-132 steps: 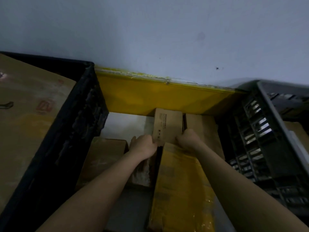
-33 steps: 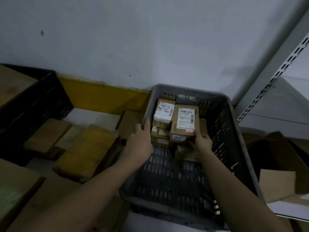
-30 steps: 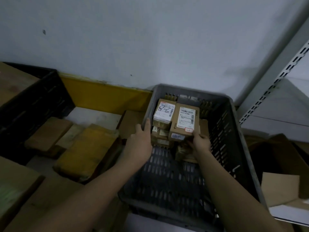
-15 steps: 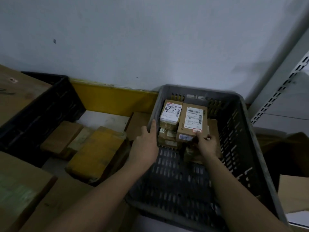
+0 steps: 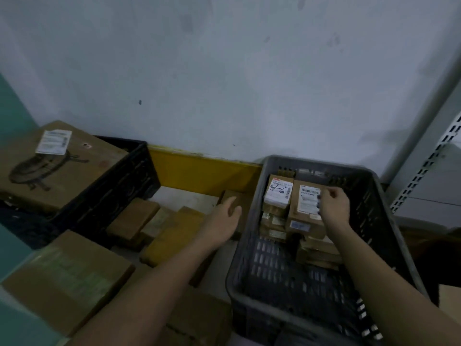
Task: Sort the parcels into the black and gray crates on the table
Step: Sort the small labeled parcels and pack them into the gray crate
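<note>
The gray crate (image 5: pixel 240 248) stands at the right. Several small brown parcels are stacked at its far end, among them one with a handwritten white label (image 5: pixel 278 193) and a labelled box (image 5: pixel 305 211). My right hand (image 5: pixel 333 206) is on the upper right edge of the labelled box, fingers bent over its face. My left hand (image 5: pixel 224 221) hovers outside the crate's left wall with loose, empty fingers, above loose parcels. The black crate (image 5: pixel 119 186) at the left holds a large cardboard box (image 5: pixel 62 171). Between the crates lie brown parcels (image 5: pixel 132 221) and a yellow parcel (image 5: pixel 172 236).
A yellow board (image 5: pixel 199 173) runs along the wall behind the gap. Cardboard boxes (image 5: pixel 67 278) sit at the lower left, in front of the black crate. A perforated metal shelf upright (image 5: pixel 424 168) rises at the right, with a dark opened box (image 5: pixel 434 255) below it.
My left hand let go of the gray crate's rim and moved left over the loose parcels. My right hand slid from the labelled box's lower edge to its upper right. The view pulled back.
</note>
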A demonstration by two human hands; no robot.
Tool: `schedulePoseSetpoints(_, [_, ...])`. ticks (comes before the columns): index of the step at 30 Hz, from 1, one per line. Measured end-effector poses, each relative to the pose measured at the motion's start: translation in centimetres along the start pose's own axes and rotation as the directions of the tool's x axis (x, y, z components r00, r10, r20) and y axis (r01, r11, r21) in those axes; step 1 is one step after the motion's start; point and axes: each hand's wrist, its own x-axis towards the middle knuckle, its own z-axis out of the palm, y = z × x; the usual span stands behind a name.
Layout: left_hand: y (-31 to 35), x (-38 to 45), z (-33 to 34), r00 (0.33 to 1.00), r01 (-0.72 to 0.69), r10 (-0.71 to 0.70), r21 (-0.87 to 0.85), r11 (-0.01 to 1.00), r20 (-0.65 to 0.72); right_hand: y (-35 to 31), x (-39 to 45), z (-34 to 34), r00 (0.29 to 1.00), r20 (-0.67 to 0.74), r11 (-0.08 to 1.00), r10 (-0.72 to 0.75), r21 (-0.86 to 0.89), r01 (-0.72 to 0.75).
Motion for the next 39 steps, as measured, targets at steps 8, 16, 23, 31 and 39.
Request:
schedulePoseSetpoints(8, [-4.7, 1.0, -7.7, 0.982, 0.057, -0.059, -0.016, 0.998, -0.181, -6.5, -5.1, 7.0, 0.867, 0.485, 0.985, -0.111, -0.063, 0.161])
schedulePoseSetpoints(16, [-8.8, 3.7, -9.7, 0.997, 0.025, -0.021, 0.057, 0.998, -0.074, -5.8, -6.5, 15.2, 0.804, 0.59, 0.917, -0.074, -0.277, 0.287])
schedulePoseSetpoints(23, [-12.5, 9.9, -10.0, 1.0, 0.01, -0.01, 0.138, 0.99, -0.001, -4.0, -4.9, 21.2, 0.855, 0.501, 0.907, 0.132, -0.41, 0.1])
schedulePoseSetpoints(31, [-15.7, 17.0, -7.4, 0.99, 0.052, -0.079, 0.224, 0.973, 0.113, 2.7, -2.2, 26.2, 0.879, 0.295, 0.865, 0.375, -0.452, -0.217])
schedulePoseSetpoints(39, [-17.0, 22.6, -2.9, 0.935, 0.088, -0.219, 0.417, 0.905, 0.278, 8.6, -2.1, 29.1, 0.897, 0.006, 0.778, 0.441, -0.501, -0.379])
